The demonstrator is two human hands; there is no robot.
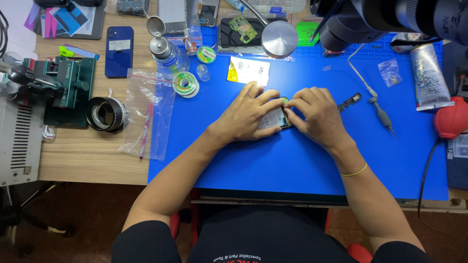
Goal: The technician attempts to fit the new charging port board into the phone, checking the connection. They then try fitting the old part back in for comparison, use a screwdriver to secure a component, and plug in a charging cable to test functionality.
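**Both hands on a small phone part at the mat's centre**

A clear zip bag point(146, 114) on the counter point(87, 156) holds a pink tool. On the blue mat point(292, 165), left hand point(246, 114) and right hand point(317, 114) pinch a small phone assembly point(274, 118), probably thin, stiff and fragile; best held by its edges.

1. A dark blue phone point(119, 51) lies face down on the wooden desk point(87, 156);
2. a clear zip bag point(146, 114) holds a pink tool;
3. solder spools point(186, 84) sit near a glass bottle point(168, 53);
4. a red rubber blower point(451, 122) lies at the blue mat point(292, 165)'s right edge, below a white tube point(429, 75).
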